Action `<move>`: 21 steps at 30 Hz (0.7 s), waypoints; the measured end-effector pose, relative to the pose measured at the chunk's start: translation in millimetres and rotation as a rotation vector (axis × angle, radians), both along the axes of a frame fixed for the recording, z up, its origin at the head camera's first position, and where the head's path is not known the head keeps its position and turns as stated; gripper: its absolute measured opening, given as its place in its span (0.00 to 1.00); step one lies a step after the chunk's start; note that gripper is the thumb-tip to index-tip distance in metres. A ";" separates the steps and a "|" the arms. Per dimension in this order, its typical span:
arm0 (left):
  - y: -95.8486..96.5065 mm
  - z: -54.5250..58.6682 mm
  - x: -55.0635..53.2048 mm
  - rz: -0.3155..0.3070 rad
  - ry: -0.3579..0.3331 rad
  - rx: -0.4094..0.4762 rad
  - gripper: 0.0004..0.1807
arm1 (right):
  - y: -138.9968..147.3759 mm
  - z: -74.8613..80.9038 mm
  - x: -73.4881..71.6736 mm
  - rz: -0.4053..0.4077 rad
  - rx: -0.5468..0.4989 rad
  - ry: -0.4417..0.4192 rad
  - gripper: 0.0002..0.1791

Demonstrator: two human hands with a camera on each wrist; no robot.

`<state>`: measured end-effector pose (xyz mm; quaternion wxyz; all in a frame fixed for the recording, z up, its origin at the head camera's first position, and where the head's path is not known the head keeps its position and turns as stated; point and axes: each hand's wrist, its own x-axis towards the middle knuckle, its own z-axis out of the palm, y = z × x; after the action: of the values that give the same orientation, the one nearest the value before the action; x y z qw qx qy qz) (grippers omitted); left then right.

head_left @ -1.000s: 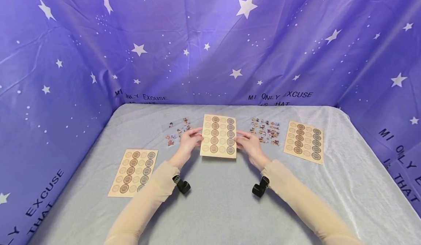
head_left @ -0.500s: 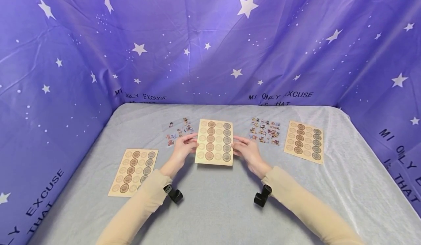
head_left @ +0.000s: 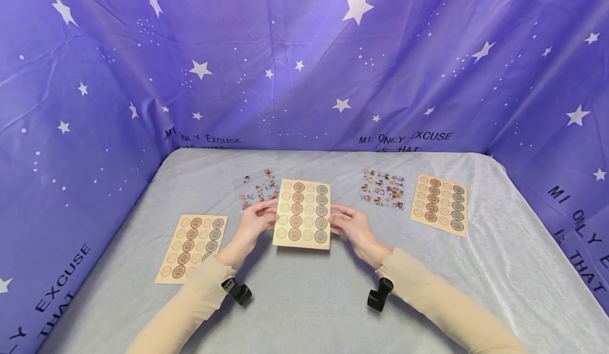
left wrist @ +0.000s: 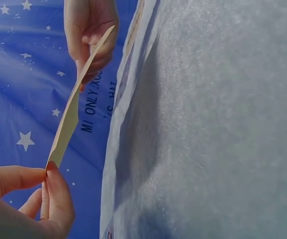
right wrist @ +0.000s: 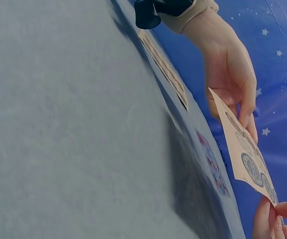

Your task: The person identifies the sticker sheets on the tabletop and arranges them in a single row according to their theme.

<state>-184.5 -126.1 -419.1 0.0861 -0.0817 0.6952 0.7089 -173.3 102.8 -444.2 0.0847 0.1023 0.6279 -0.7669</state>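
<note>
Between both hands, raised above the table, is a tan sticker sheet (head_left: 302,214) printed with columns of round labels. My left hand (head_left: 251,228) pinches its left edge between thumb and fingers; the left wrist view shows the pinch on the thin sheet (left wrist: 69,124) from the side. On the opposite edge, my right hand (head_left: 354,231) pinches with its thumb on the printed face. In the right wrist view the sheet (right wrist: 243,154) is slightly bowed, with dark round labels visible.
A similar sticker sheet (head_left: 190,248) lies at the left, partly behind the left forearm, and another (head_left: 439,204) lies at the right. Two clear sheets of small colourful stickers (head_left: 382,189) lie farther back on the grey cloth-covered table (head_left: 304,301). A purple star-patterned curtain (head_left: 304,90) surrounds it.
Both hands have brought the held sticker sheet nearer the person and somewhat left. The grip at both edges stays the same, and the sheets on the table have not moved.
</note>
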 end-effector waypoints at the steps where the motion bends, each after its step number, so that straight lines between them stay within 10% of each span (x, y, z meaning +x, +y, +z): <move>1: -1.3 0.3 1.2 -0.002 -0.001 0.001 0.24 | -2.1 6.7 4.0 0.002 -0.003 -0.006 0.26; 7: -12.1 -1.4 8.3 -0.038 0.022 0.007 0.25 | -11.6 23.8 17.0 0.022 -0.030 -0.042 0.24; 21: -46.1 -16.7 26.0 -0.134 0.080 0.067 0.29 | -33.9 10.8 31.2 0.052 -0.026 -0.057 0.25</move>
<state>-158.5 -172.2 -435.8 0.1081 -0.0035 0.6781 0.7270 -142.0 68.9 -433.4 0.1240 0.1067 0.6176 -0.7693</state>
